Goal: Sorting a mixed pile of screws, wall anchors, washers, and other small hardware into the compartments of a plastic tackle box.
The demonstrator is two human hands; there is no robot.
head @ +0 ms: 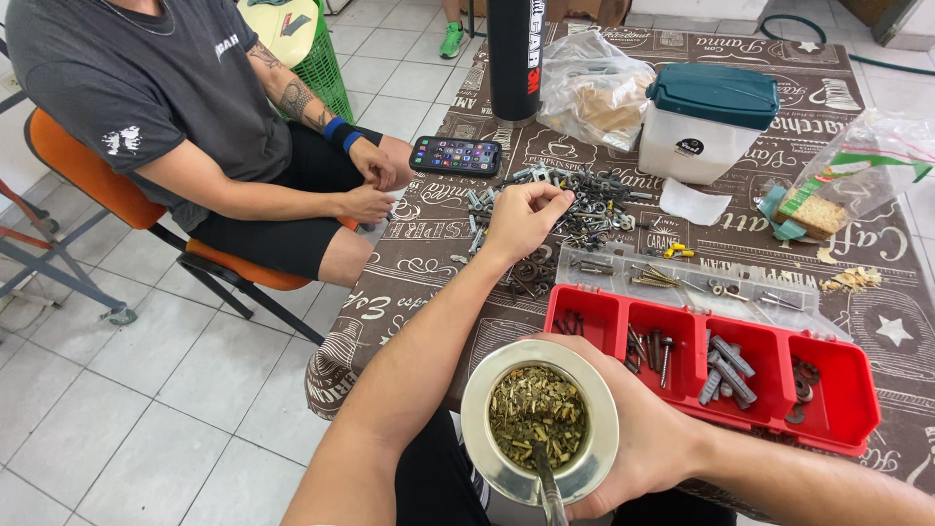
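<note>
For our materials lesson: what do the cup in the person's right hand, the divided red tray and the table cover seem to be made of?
Cup in the right hand: polished metal, likely steel or aluminium, given its bright silvery rim. Red tray: moulded plastic, glossy with uniform colour. Table cover: probably oilcloth or vinyl; brown, printed, draping softly over the edge. Left hand pinches at the pile of hardware, grey and metallic.

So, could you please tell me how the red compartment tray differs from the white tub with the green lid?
The red compartment tray is low, open-topped and split into sections that show bolts and washers; the white tub is taller, one closed box under its green lid, its contents hidden. The tray lies at the near table edge beside the right hand; the tub stands farther back, beyond the left hand. Both rest on the patterned tablecloth.
</note>
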